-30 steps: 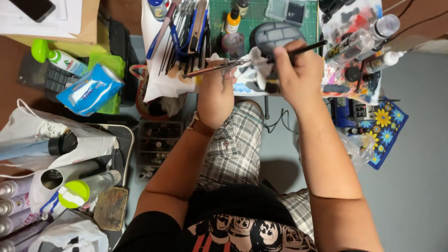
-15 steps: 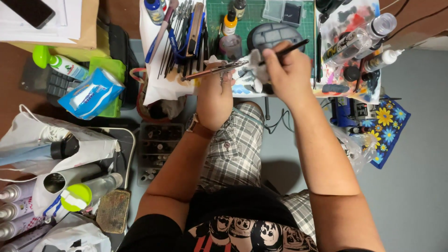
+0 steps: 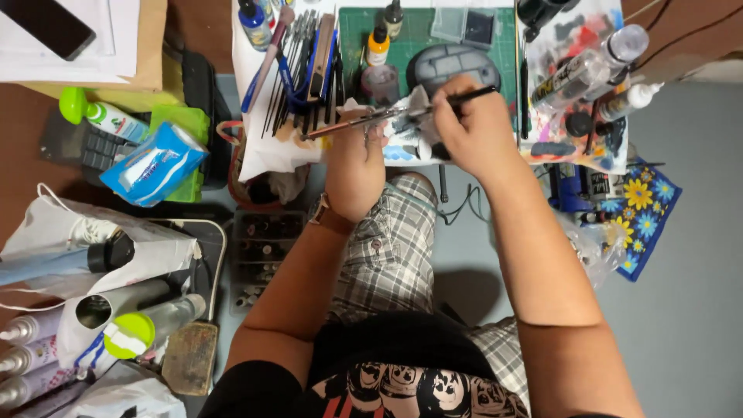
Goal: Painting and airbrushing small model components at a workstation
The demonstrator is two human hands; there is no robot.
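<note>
My left hand (image 3: 357, 159) grips a slim metal airbrush (image 3: 348, 124) that points left across the front edge of the desk. My right hand (image 3: 472, 128) pinches a thin black brush (image 3: 474, 94) and works it at the airbrush's cup end, over a crumpled white paper towel (image 3: 406, 135). Just beyond the hands, a grey oval base with a stone pattern (image 3: 453, 66) lies on a green cutting mat (image 3: 418, 35). My lap in plaid shorts (image 3: 391, 248) is directly below.
A rack of brushes and tools (image 3: 298, 70) and small dropper bottles (image 3: 378, 46) stand left of the mat. A stained paint palette with bottles (image 3: 580, 85) lies to the right. Spray cans (image 3: 93, 310), a white bag and a blue wipes pack (image 3: 151, 166) crowd the left.
Both hands with the airbrush and brush sit slightly lower and nearer the desk edge in view; the brush tip has shifted a little at the airbrush. Grips are unchanged.
</note>
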